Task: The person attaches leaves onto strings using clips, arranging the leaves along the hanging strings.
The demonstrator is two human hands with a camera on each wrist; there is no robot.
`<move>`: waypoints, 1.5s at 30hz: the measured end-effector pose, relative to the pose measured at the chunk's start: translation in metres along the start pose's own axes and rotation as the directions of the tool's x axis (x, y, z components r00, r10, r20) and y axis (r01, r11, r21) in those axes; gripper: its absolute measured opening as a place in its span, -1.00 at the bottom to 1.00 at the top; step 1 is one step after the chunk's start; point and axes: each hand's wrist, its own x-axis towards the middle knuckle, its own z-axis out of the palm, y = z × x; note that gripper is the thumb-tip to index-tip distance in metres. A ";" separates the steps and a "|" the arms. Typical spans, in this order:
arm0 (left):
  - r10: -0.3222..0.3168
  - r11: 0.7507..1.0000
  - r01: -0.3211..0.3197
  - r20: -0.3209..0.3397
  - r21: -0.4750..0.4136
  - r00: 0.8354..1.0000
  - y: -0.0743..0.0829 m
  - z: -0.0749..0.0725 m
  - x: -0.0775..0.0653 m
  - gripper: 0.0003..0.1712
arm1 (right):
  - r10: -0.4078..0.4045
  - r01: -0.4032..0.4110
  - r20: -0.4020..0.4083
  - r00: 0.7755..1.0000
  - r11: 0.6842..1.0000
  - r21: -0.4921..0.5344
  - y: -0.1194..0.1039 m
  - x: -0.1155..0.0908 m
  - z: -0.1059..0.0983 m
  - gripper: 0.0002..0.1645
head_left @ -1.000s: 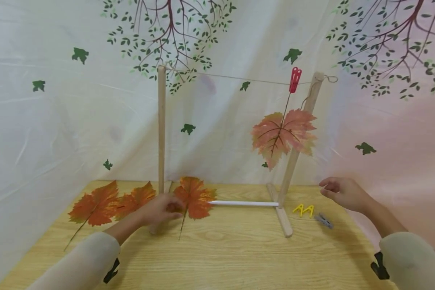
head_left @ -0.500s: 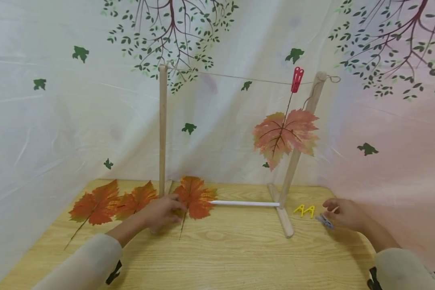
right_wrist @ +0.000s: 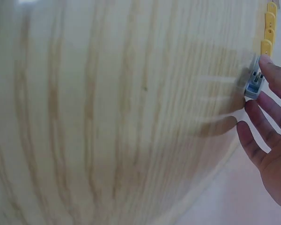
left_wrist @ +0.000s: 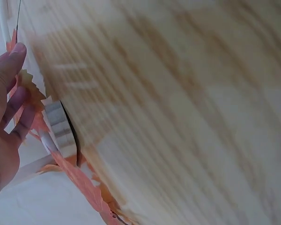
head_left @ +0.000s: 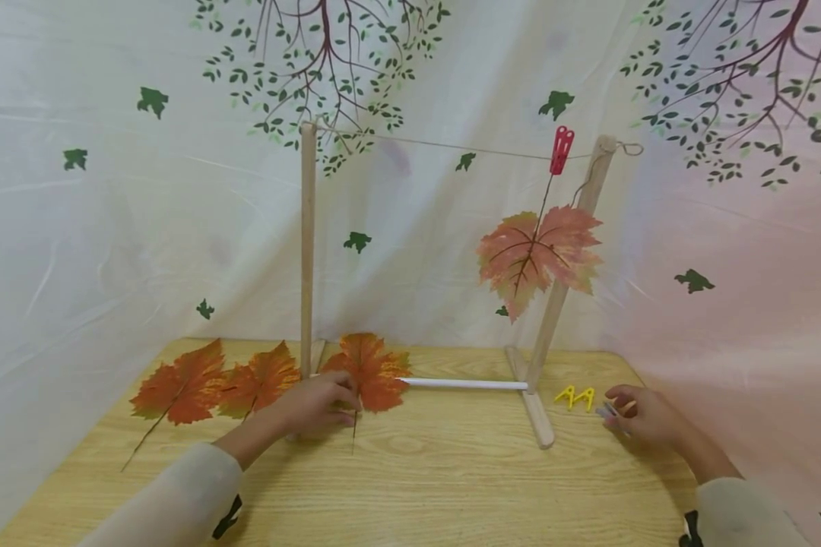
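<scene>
In the head view my left hand [head_left: 318, 404] pinches the thin stem of an orange artificial maple leaf [head_left: 368, 368] at the foot of the left post. Part of that stem is hidden by the fingers. Over at the right, my right hand [head_left: 646, 416] has its thumb and fingers around a grey clothespin [right_wrist: 254, 83], low over the table. Two yellow clothespins [head_left: 575, 397] lie just left of it. Above, a red clothespin [head_left: 561, 150] holds a paler leaf [head_left: 537, 254] by its stem on a string [head_left: 445, 144].
The string runs between a left wooden post [head_left: 307, 251] and a leaning right post [head_left: 550, 319], joined low down by a white rod [head_left: 465, 384]. Two more orange leaves [head_left: 185, 384] lie left on the wooden table [head_left: 451, 486]. A printed curtain [head_left: 410, 289] hangs behind.
My right hand has come down to the grey clothespin and closed its fingers on it. The left hand has shifted slightly right onto the leaf's stem, whose lower end has swung right.
</scene>
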 end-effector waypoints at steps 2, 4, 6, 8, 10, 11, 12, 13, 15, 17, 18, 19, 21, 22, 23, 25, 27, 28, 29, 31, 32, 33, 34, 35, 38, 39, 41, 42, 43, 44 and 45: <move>0.019 0.999 -0.019 0.001 0.029 1.000 0.001 0.002 0.002 -0.81 | -0.005 0.005 -0.011 1.000 1.000 0.001 0.001 0.000 0.002 -0.40; 0.043 0.997 -0.042 -0.002 0.059 0.999 0.002 0.003 0.004 -0.83 | -0.005 0.005 -0.027 1.000 1.000 -0.002 0.001 0.001 0.004 -0.41; 0.072 0.994 -0.071 -0.006 0.084 0.997 0.002 0.003 0.007 -0.85 | -0.013 0.013 -0.039 0.999 1.000 -0.010 0.001 0.002 0.007 -0.42; 0.099 0.990 -0.098 -0.008 0.104 0.995 0.003 0.004 0.009 -0.88 | -0.010 0.009 -0.052 0.999 1.000 -0.016 0.001 0.003 0.008 -0.42; 0.119 0.986 -0.118 -0.003 0.114 0.993 0.004 0.004 0.011 -0.91 | -0.011 0.009 -0.059 0.998 1.000 -0.022 0.001 0.005 0.009 -0.41; 0.127 0.985 -0.126 -0.001 0.117 0.992 0.005 0.003 0.012 -0.91 | -0.008 0.007 -0.062 0.998 1.000 -0.020 0.001 0.005 0.010 -0.41; 0.129 0.984 -0.129 0.005 0.123 0.992 0.005 0.004 0.013 -0.92 | -0.004 0.003 -0.063 0.998 1.000 -0.018 0.001 0.006 0.010 -0.41; 0.129 0.984 -0.129 0.011 0.125 0.992 0.005 0.004 0.014 -0.93 | -0.005 0.004 -0.061 0.998 1.000 -0.014 0.001 0.006 0.010 -0.41; 0.124 0.984 -0.126 0.020 0.125 0.992 0.006 0.004 0.016 -0.94 | -0.004 0.003 -0.059 0.998 1.000 -0.012 0.002 0.007 0.011 -0.43; 0.114 0.986 -0.116 0.025 0.116 0.993 0.007 0.004 0.017 -0.95 | -0.002 0.002 -0.062 0.998 1.000 -0.009 0.003 0.008 0.011 -0.45; 0.105 0.988 -0.107 0.027 0.111 0.994 0.007 0.004 0.017 -0.95 | -0.001 0.000 -0.063 0.998 1.000 -0.008 0.003 0.008 0.012 -0.47; 0.100 0.990 -0.102 0.024 0.102 0.995 0.007 0.005 0.017 -0.94 | -0.006 0.006 -0.062 0.998 1.000 -0.009 0.004 0.008 0.012 -0.48; 0.090 0.992 -0.091 0.018 0.087 0.996 0.007 0.005 0.017 -0.92 | -0.009 0.009 -0.067 0.998 1.000 -0.006 0.004 0.009 0.012 -0.50; 0.087 0.993 -0.088 0.014 0.079 0.996 0.006 0.005 0.017 -0.90 | -0.006 0.006 -0.071 0.997 1.000 -0.006 0.004 0.009 0.012 -0.51; 0.086 0.994 -0.086 0.010 0.072 0.996 0.006 0.006 0.017 -0.88 | -0.008 0.007 -0.071 0.997 1.000 -0.007 0.004 0.009 0.012 -0.52; 0.080 0.995 -0.080 0.009 0.059 0.997 0.006 0.006 0.017 -0.85 | -0.011 0.010 -0.071 0.997 1.000 -0.011 0.003 0.009 0.012 -0.52; 0.071 0.996 -0.071 0.013 0.049 0.997 0.007 0.006 0.017 -0.83 | -0.006 0.005 -0.073 0.997 1.000 -0.016 0.003 0.009 0.012 -0.53; 0.066 0.997 -0.066 0.016 0.044 0.998 0.007 0.006 0.017 -0.82 | -0.007 0.006 -0.072 0.997 1.000 -0.019 0.003 0.010 0.012 -0.54; 0.060 0.997 -0.061 0.019 0.039 0.998 0.007 0.005 0.017 -0.81 | -0.015 0.013 -0.067 0.998 1.000 -0.022 0.003 0.010 0.012 -0.54; 0.051 0.998 -0.052 0.018 0.032 0.999 0.009 0.005 0.016 -0.80 | -0.014 0.013 -0.064 0.998 1.000 -0.025 0.002 0.010 0.012 -0.54; 0.050 0.998 -0.050 0.014 0.030 0.999 0.009 0.005 0.016 -0.79 | -0.010 0.009 -0.061 0.998 1.000 -0.027 0.002 0.010 0.012 -0.54; 0.046 0.999 -0.046 0.009 0.027 0.999 0.010 0.005 0.016 -0.78 | -0.012 0.011 -0.055 0.998 1.000 -0.028 0.001 0.010 0.011 -0.54; 0.045 0.999 -0.045 0.002 0.022 0.999 0.010 0.005 0.016 -0.78 | -0.009 0.008 -0.050 0.999 1.000 -0.027 0.001 0.009 0.011 -0.55; 0.044 0.999 -0.044 -0.006 0.018 0.999 0.010 0.005 0.016 -0.77 | -0.002 0.001 -0.048 0.999 1.000 -0.026 0.000 0.009 0.010 -0.55; 0.041 0.999 -0.041 -0.034 -0.008 0.999 0.011 0.005 0.017 -0.76 | 0.000 -0.001 -0.038 0.999 0.999 -0.033 -0.002 0.008 0.008 -0.56; 0.039 0.999 -0.040 -0.044 -0.018 0.998 0.012 0.005 0.017 -0.77 | -0.004 0.002 -0.035 0.999 0.999 -0.037 -0.003 0.007 0.007 -0.57; 0.040 0.998 -0.043 -0.067 -0.034 0.997 0.013 0.005 0.018 -0.79 | -0.007 0.005 -0.033 0.999 0.999 -0.040 -0.005 0.005 0.006 -0.57; 0.041 0.998 -0.044 -0.077 -0.043 0.996 0.014 0.005 0.019 -0.81 | -0.012 0.011 -0.028 1.000 0.999 -0.041 -0.005 0.004 0.005 -0.57; 0.040 0.998 -0.045 -0.088 -0.048 0.995 0.014 0.005 0.019 -0.82 | -0.018 0.017 -0.024 1.000 0.999 -0.042 -0.006 0.003 0.004 -0.56; 0.042 0.997 -0.048 -0.097 -0.052 0.994 0.015 0.005 0.020 -0.83 | -0.022 0.021 -0.024 0.999 0.999 -0.040 -0.007 0.002 0.003 -0.56; 0.045 0.997 -0.051 -0.105 -0.058 0.994 0.015 0.005 0.020 -0.85 | -0.025 0.025 -0.024 0.999 0.999 -0.037 -0.009 0.001 0.001 -0.56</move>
